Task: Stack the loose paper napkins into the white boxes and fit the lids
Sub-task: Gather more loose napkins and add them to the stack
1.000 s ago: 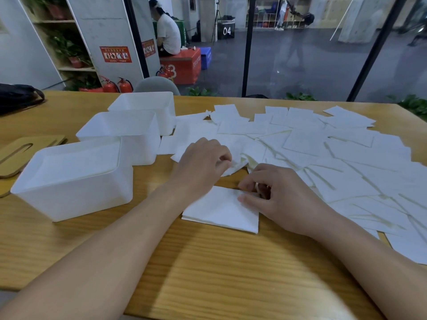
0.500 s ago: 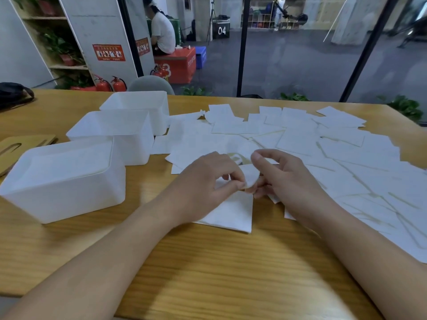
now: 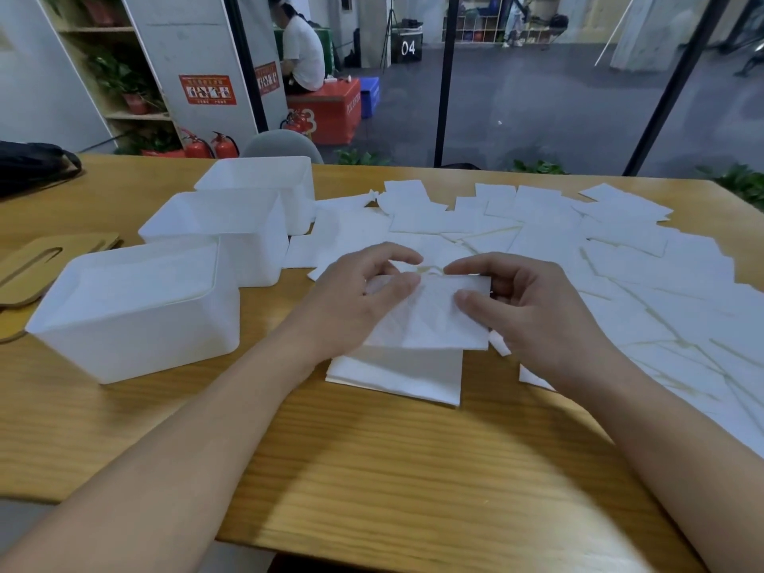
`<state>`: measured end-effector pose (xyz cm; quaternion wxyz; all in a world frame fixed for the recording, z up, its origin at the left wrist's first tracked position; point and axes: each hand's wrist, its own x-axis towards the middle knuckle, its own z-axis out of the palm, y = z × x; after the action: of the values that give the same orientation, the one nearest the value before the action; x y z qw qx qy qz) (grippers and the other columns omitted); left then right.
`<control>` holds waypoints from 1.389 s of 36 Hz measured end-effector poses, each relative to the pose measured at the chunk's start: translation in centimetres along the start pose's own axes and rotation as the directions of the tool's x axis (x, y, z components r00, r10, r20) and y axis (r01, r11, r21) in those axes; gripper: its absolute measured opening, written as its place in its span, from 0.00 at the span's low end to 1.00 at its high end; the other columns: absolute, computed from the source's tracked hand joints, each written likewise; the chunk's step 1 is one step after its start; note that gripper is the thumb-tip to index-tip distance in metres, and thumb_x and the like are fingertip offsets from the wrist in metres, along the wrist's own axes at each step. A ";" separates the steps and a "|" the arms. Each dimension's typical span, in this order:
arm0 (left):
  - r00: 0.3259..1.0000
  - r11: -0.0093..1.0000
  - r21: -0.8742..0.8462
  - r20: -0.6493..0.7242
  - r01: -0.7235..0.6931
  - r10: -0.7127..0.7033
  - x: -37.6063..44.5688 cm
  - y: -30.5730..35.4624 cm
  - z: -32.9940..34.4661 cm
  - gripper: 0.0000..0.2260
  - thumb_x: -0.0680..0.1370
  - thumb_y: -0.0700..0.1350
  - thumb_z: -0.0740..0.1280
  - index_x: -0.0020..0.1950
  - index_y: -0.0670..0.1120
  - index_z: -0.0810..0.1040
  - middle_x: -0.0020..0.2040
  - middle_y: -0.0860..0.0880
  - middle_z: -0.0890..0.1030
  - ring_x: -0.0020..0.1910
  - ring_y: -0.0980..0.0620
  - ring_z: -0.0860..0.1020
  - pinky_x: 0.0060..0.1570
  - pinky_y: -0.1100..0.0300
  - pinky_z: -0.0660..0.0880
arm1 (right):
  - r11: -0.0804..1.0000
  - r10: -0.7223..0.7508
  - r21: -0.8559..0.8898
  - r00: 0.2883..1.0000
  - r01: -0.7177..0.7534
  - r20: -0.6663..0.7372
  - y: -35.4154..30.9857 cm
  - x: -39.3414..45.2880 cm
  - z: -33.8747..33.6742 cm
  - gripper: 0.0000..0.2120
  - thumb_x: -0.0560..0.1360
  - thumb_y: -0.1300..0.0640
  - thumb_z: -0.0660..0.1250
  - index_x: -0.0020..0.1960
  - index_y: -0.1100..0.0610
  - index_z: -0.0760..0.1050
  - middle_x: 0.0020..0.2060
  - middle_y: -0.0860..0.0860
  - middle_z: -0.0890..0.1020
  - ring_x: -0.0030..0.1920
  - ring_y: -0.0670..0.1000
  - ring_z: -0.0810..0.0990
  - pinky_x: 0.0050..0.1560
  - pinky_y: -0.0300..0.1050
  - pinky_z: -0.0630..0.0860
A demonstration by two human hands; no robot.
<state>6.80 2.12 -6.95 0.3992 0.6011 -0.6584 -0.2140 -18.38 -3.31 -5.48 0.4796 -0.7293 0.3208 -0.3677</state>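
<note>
White paper, thin and faintly creased, makes up the napkin (image 3: 430, 316) held up just above the wooden table (image 3: 372, 469). It is roughly square, tilted with its near edge lowest, and hangs over a small neat stack of napkins (image 3: 397, 374) that lies flat on the wood close to the near edge. How many sheets the stack holds cannot be told.

Both forearms reach in from the bottom corners and meet at the held sheet. The left hand (image 3: 355, 299) pinches the napkin's left edge, thumb lying on the top face and fingers curled behind. The right hand (image 3: 533, 312) grips the right edge the same way, thumb on the paper, forefinger arched over the upper corner. The two hands are level with each other and do not touch.

To the left stand three white boxes in a row running away from the viewer, all lidless and translucent: the nearest box (image 3: 136, 316), the middle box (image 3: 219, 233) just behind it, and the far box (image 3: 260, 188) touching the middle one. The nearest seems to hold a flat pale layer inside; the other two cannot be judged.

Left of the boxes lie flat wooden lids (image 3: 37, 266), each with a slot; their count is unclear. Beyond and right of the hands, loose napkins (image 3: 620, 262) overlap in a wide spread reaching the far edge, too many to count.
</note>
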 end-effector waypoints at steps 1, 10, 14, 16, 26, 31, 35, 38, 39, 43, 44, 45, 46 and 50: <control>1.000 1.000 -0.013 0.002 0.007 -0.007 0.1 0.0 -0.4 0.08 0.85 0.59 0.70 0.64 0.65 0.83 0.49 0.58 0.85 0.50 0.61 0.82 0.48 0.60 0.73 | 1.000 0.011 0.001 1.000 -0.011 0.004 -0.1 -0.1 0.0 0.10 0.82 0.60 0.74 0.58 0.46 0.88 0.45 0.53 0.89 0.42 0.53 0.87 0.34 0.36 0.77; 0.983 0.993 0.080 0.157 0.083 -0.095 0.1 -1.4 -2.6 0.07 0.80 0.61 0.76 0.57 0.64 0.87 0.49 0.59 0.87 0.51 0.62 0.83 0.52 0.55 0.73 | 0.950 0.022 -0.312 0.996 0.006 0.085 1.3 -0.5 0.6 0.09 0.81 0.54 0.72 0.56 0.40 0.82 0.27 0.50 0.81 0.26 0.48 0.76 0.32 0.39 0.75; 0.978 0.982 0.164 0.168 0.092 -0.120 0.0 -1.6 -2.8 0.07 0.77 0.61 0.79 0.53 0.64 0.87 0.48 0.61 0.86 0.51 0.65 0.82 0.51 0.62 0.74 | 0.915 0.015 -0.403 0.995 0.027 0.100 1.9 -0.5 0.9 0.11 0.79 0.54 0.75 0.58 0.40 0.81 0.32 0.46 0.84 0.29 0.43 0.77 0.35 0.37 0.75; 0.971 0.974 0.200 0.189 0.106 -0.145 0.0 -1.7 -2.8 0.08 0.75 0.61 0.80 0.52 0.65 0.86 0.47 0.61 0.85 0.47 0.67 0.81 0.50 0.62 0.74 | 0.887 0.022 -0.460 0.994 0.030 0.108 2.1 -0.7 1.0 0.11 0.80 0.53 0.75 0.59 0.40 0.80 0.33 0.44 0.84 0.31 0.44 0.79 0.36 0.40 0.77; 0.997 0.961 0.266 0.013 0.068 -0.075 0.1 -2.0 -2.2 0.06 0.75 0.58 0.80 0.47 0.61 0.86 0.44 0.62 0.83 0.42 0.61 0.79 0.42 0.62 0.76 | 0.810 0.044 -0.586 0.992 0.037 0.123 2.2 -0.8 1.1 0.02 0.80 0.48 0.74 0.53 0.42 0.84 0.35 0.41 0.82 0.36 0.43 0.80 0.36 0.34 0.73; 0.998 0.962 0.271 -0.059 0.028 -0.013 0.4 -2.0 -0.2 0.07 0.77 0.57 0.80 0.51 0.61 0.84 0.49 0.65 0.81 0.49 0.59 0.80 0.44 0.62 0.77 | 0.825 0.026 -0.561 0.987 0.069 0.159 2.1 -0.8 1.5 0.02 0.81 0.48 0.73 0.53 0.41 0.85 0.36 0.40 0.83 0.36 0.43 0.80 0.36 0.36 0.73; 0.995 0.939 0.343 -0.080 -0.029 0.060 1.7 -1.2 1.4 0.13 0.75 0.64 0.79 0.53 0.60 0.83 0.47 0.60 0.80 0.48 0.61 0.76 0.43 0.61 0.72 | 0.813 0.000 -0.571 0.981 0.112 0.193 2.1 -0.9 2.2 0.02 0.81 0.48 0.73 0.53 0.42 0.84 0.35 0.41 0.82 0.34 0.44 0.79 0.34 0.38 0.71; 0.989 0.877 0.474 -0.075 -0.078 0.128 2.7 0.0 2.8 0.14 0.74 0.65 0.76 0.52 0.57 0.81 0.47 0.59 0.78 0.48 0.57 0.74 0.43 0.56 0.73 | 0.820 -0.017 -0.558 0.979 0.129 0.201 2.1 -0.9 2.2 0.01 0.80 0.47 0.73 0.51 0.42 0.84 0.34 0.44 0.81 0.33 0.45 0.78 0.33 0.39 0.71; 0.988 0.864 0.496 -0.072 -0.083 0.136 3.0 0.2 3.2 0.14 0.75 0.64 0.75 0.51 0.56 0.80 0.47 0.58 0.78 0.49 0.55 0.74 0.44 0.54 0.75 | 0.828 -0.021 -0.546 0.980 0.127 0.197 2.1 -0.9 2.1 0.01 0.80 0.47 0.73 0.50 0.42 0.84 0.33 0.44 0.81 0.33 0.45 0.77 0.33 0.39 0.70; 0.989 0.842 0.533 -0.069 -0.076 0.133 3.4 0.3 3.7 0.09 0.79 0.58 0.75 0.50 0.54 0.81 0.47 0.56 0.78 0.50 0.52 0.75 0.47 0.51 0.77 | 0.840 -0.026 -0.532 0.986 0.110 0.165 2.3 -0.5 1.6 0.01 0.80 0.47 0.75 0.49 0.41 0.84 0.34 0.43 0.81 0.33 0.45 0.78 0.32 0.37 0.71; 0.988 0.838 0.540 -0.072 -0.077 0.138 3.3 0.3 3.6 0.08 0.80 0.57 0.74 0.50 0.55 0.81 0.47 0.56 0.78 0.50 0.53 0.75 0.47 0.51 0.77 | 0.840 -0.025 -0.532 0.987 0.107 0.159 2.3 -0.5 1.6 0.01 0.80 0.47 0.75 0.49 0.41 0.84 0.34 0.42 0.82 0.33 0.45 0.78 0.32 0.37 0.71; 0.986 0.836 0.542 -0.078 -0.081 0.146 3.3 0.3 3.6 0.07 0.81 0.56 0.73 0.49 0.55 0.81 0.46 0.56 0.78 0.49 0.53 0.75 0.46 0.51 0.77 | 0.841 -0.024 -0.532 0.988 0.103 0.152 2.4 -0.5 1.6 0.01 0.80 0.46 0.75 0.49 0.41 0.84 0.34 0.42 0.82 0.34 0.45 0.79 0.33 0.38 0.73; 0.984 0.836 0.542 -0.084 -0.086 0.156 3.2 0.3 3.6 0.07 0.82 0.56 0.72 0.49 0.55 0.81 0.45 0.56 0.78 0.49 0.54 0.74 0.45 0.52 0.76 | 0.843 -0.024 -0.528 0.989 0.097 0.144 2.4 -0.4 1.6 0.01 0.80 0.46 0.75 0.50 0.41 0.84 0.35 0.42 0.82 0.34 0.46 0.80 0.34 0.40 0.74; 0.981 0.851 0.514 -0.088 -0.105 0.175 2.9 0.6 3.4 0.08 0.85 0.53 0.70 0.48 0.53 0.83 0.44 0.55 0.79 0.48 0.54 0.74 0.45 0.52 0.76 | 0.868 -0.046 -0.491 0.997 0.071 0.062 2.4 -0.3 1.6 0.01 0.79 0.47 0.76 0.50 0.43 0.85 0.35 0.43 0.83 0.35 0.46 0.80 0.38 0.43 0.77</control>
<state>3.88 -1.24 -7.73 0.2843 0.6479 -0.7057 0.0364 -17.47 -3.10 -8.23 0.2738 -0.8455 0.3701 -0.2704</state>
